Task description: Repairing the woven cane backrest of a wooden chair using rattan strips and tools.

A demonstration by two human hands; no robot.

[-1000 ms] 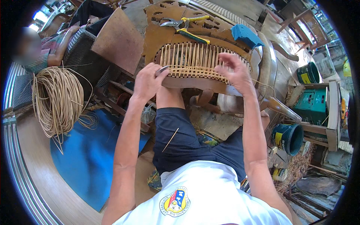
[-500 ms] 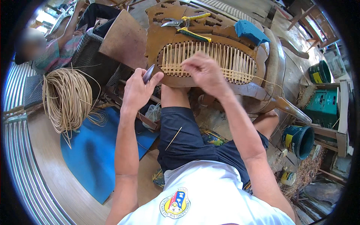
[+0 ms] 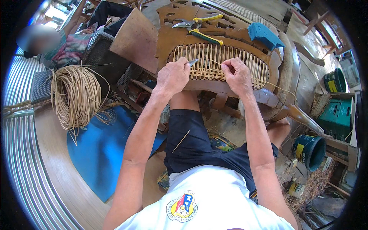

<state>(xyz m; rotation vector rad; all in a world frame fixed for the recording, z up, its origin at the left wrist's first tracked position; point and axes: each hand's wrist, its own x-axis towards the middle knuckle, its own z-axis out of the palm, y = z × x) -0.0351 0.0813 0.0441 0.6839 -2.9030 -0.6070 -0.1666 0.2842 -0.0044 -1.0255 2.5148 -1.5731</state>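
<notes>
A wooden chair frame point(image 3: 168, 38) lies across my knees, its oval opening strung with upright cane strands and several rows of cross weaving point(image 3: 207, 74) along the near edge. At the left end of the opening, my left hand point(image 3: 174, 76) is closed on a pointed metal tool point(image 3: 193, 61), whose tip reaches over the strands. Farther right, my right hand point(image 3: 237, 74) pinches a thin cane strand point(image 3: 215, 62) above the weave. A loose cane end point(image 3: 281, 85) curves out past the right side of the opening.
Yellow-handled pruning shears point(image 3: 199, 28) and a blue foam block point(image 3: 265, 35) rest on the frame. A big cane coil point(image 3: 76, 96) hangs at left, near a seated person point(image 3: 73, 46). Dark buckets point(image 3: 309, 152) and a green crate point(image 3: 337, 117) stand at right. A cane scrap point(image 3: 180, 142) lies on my shorts.
My left hand has moved right and forward, bringing the pointed tool over the weave. My right hand has shifted right and now pinches the strand. The view has swung slightly left.
</notes>
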